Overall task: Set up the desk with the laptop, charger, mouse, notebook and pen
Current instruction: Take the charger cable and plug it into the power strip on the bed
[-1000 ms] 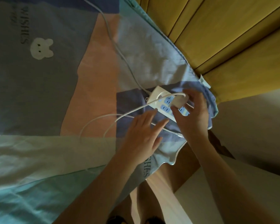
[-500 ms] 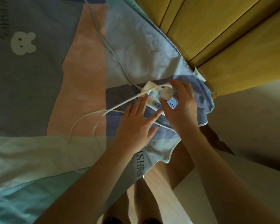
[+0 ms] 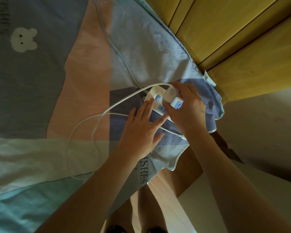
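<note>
1. Right hand pinches the white charger brick between thumb and fingers, holding it down on the power strip, over one of the blue-faced sockets.
2. Left hand lies flat with straight fingers, fingertips pressing the near edge of the strip to brace it; it grasps nothing.
3. Charger sits on the strip near the corner of the bedsheet. Whether its prongs are fully seated cannot be told; the fingers hide the joint.
4. Charger cable leaves the top of the brick and loops loosely over the sheet toward the left; its far end is not traceable.
5. Thicker grey strip cord runs away up the sheet and out of view.
6. Yellow wooden panels stand just beyond the sheet's edge.
7. Progress, as a judgement: early. Plugging in the charger is the step in hand. Laptop, mouse, notebook and pen are nowhere in view, nor is a desk, so nearly all of the setup appears to remain.
</note>
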